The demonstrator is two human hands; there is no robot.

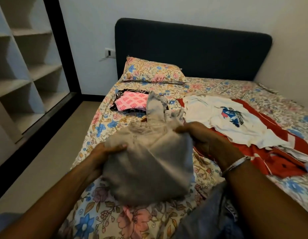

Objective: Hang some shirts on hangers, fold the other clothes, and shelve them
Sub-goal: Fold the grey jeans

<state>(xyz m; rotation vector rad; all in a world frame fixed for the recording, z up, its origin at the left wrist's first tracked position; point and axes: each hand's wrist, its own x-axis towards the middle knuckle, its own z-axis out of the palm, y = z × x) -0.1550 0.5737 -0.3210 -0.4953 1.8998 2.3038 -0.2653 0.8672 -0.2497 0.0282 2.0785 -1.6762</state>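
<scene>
A pair of pale grey-beige jeans (148, 163) is bunched in front of me above the flowered bed (105, 125). My left hand (105, 150) grips its left edge with the thumb on top. My right hand (201, 135), a metal bangle on the wrist, grips the right side. One leg of the jeans trails away over the bed. Beyond it lies a folded pink patterned garment (130, 101) on a black-and-white one. To the right a white printed T-shirt (232, 118) is spread over a red garment (284, 152).
A flowered pillow (153, 70) leans at the dark headboard (192, 49). An open wardrobe with bare shelves (25, 66) stands at the left behind a black frame. Bare floor runs between wardrobe and bed. A blue denim piece (211, 214) lies near my right forearm.
</scene>
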